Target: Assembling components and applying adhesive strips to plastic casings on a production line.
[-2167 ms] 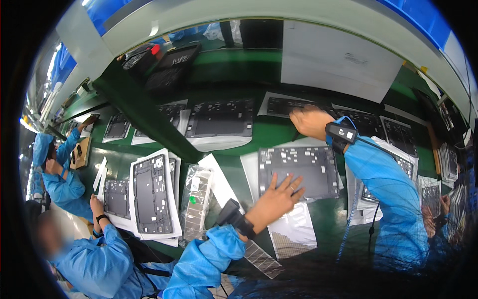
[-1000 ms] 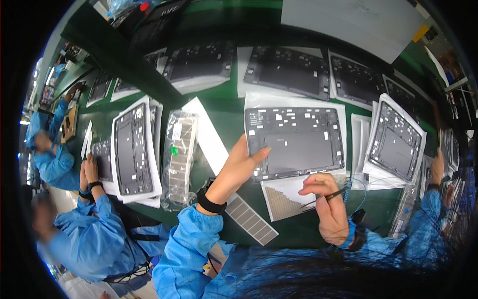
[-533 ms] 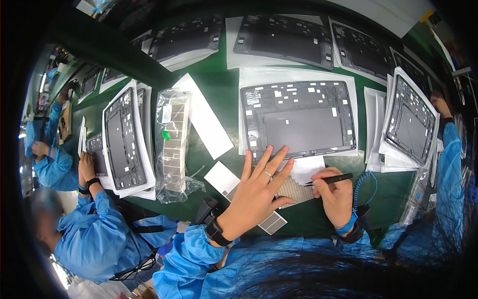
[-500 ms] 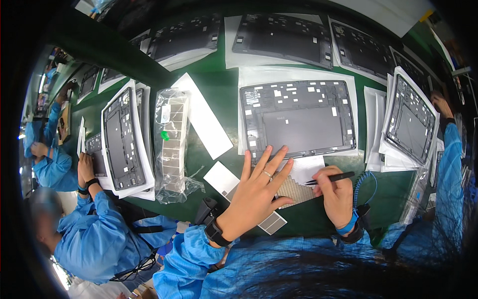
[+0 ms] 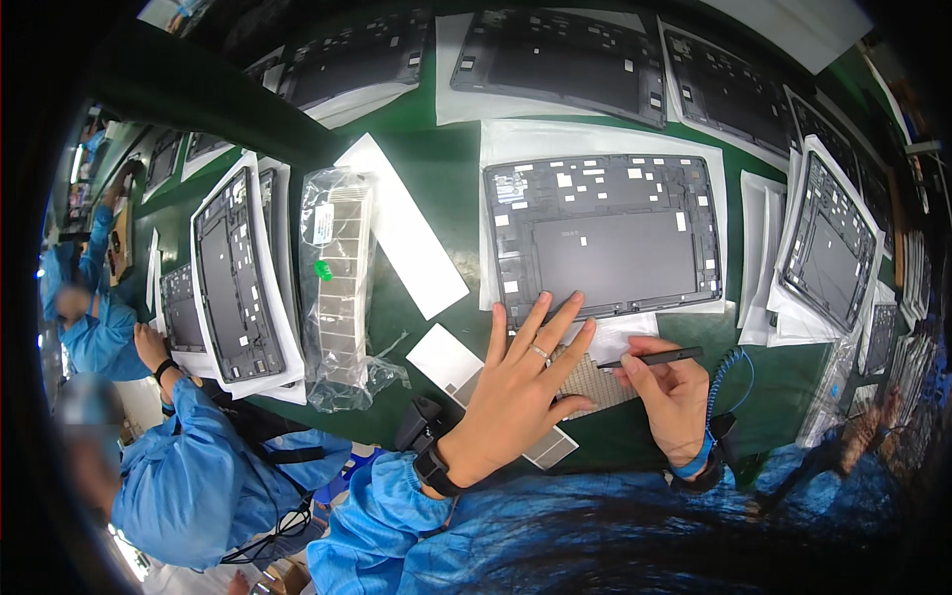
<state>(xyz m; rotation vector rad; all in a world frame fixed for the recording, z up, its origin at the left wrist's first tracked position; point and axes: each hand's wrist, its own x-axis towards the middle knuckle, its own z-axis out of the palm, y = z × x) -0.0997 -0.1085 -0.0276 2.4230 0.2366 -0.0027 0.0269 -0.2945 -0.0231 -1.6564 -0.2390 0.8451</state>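
Observation:
My left hand (image 5: 524,392) lies with fingers spread, fingertips over the near edge of a dark panel (image 5: 615,260) dotted with small white pads. Its palm and thumb partly cover a beige gridded sheet of small pieces (image 5: 598,390) that has a white part (image 5: 625,337). In my right hand (image 5: 669,402) I pinch slim black tweezers (image 5: 669,357), their tip over the right side of the gridded sheet. A white card (image 5: 444,359) and a grey gridded strip (image 5: 550,446) stick out from under my left hand.
A clear plastic bag of pale strips (image 5: 340,278) and a long white card (image 5: 407,233) lie left. Stacked panels on white sheets stand left (image 5: 238,278) and right (image 5: 828,243); more panels (image 5: 560,64) lie behind. Co-workers (image 5: 213,466) sit close by. A coiled blue cord (image 5: 716,382) trails from my right wrist.
The view has shifted slightly. My right hand has turned a little, and the tweezers' tip has moved slightly left over the gridded sheet. My left hand stays spread in place.

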